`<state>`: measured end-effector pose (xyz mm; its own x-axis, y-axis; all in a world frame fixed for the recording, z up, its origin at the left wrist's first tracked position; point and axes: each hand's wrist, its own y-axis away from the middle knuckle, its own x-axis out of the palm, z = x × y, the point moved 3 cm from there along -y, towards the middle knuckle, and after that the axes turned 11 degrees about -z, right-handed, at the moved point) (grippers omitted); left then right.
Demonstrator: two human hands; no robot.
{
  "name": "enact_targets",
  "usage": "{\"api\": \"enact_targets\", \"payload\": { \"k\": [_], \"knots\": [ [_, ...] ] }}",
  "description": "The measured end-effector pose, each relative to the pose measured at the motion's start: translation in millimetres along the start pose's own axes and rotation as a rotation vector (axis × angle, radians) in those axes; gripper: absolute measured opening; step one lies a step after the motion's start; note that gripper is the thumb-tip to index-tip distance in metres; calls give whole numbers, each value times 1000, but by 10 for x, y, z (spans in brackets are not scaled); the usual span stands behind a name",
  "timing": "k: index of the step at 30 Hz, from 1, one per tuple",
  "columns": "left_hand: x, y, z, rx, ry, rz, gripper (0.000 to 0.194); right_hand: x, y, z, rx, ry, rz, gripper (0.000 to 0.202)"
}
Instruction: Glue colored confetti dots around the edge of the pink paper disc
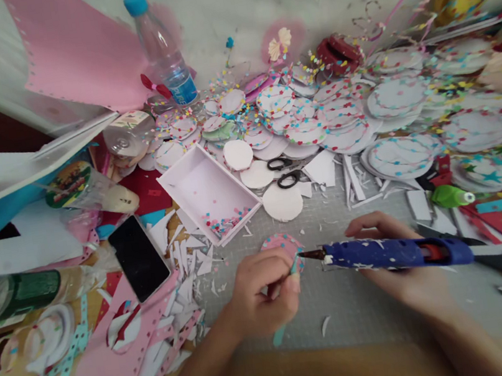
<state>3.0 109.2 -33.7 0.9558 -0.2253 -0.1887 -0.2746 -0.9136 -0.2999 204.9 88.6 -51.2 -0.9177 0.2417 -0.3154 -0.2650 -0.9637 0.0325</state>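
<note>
My left hand [266,292] is closed in a pinch on a narrow teal paper strip [279,336], whose tail hangs below the fingers. Just behind those fingertips is a small pink paper disc [280,242] with coloured dots on its edge, partly hidden by the hand. My right hand [386,243] is wrapped round a blue hot glue gun [374,254], held level above the grey cutting mat [341,319]. Its dark nozzle points left and comes to the strip at my left fingertips; whether it touches cannot be made out.
A white box [227,185] with confetti stands behind my left hand. Black-handled scissors [287,172] lie among white paper discs [283,202]. Stacked decorated discs [404,155] line the back. At left are a phone [139,258] and paper scraps; a water bottle [165,56] stands behind.
</note>
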Motion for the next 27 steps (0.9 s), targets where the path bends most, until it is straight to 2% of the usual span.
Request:
{"api": "enact_targets", "payload": {
  "k": [7,11,14,18,20,23,25,27],
  "knots": [
    [-5,-8,-6,16,-5,-4,34,12,11,-9,-21,-1,-16,22],
    [-23,-7,-5,-6,23,-9,34,-47,-26,-38,-62,44,-119,22],
    [-54,-22,-17,-14,37,-43,37,-163,-78,-62,-144,168,-203,27],
    [-120,-45,21,-74,70,-138,40,-324,-58,-129,-385,482,-208,43],
    [-155,-43,85,-129,94,-211,39,-385,7,-227,-481,610,-163,41],
    [-180,-31,194,-216,105,-320,37,-483,120,-410,-518,755,-127,33],
    [-166,-26,226,-264,89,-381,36,-542,188,-449,-557,823,-175,30],
    [-124,-27,205,-308,75,-441,34,-560,255,-367,-636,820,-261,30]
  ]
}}
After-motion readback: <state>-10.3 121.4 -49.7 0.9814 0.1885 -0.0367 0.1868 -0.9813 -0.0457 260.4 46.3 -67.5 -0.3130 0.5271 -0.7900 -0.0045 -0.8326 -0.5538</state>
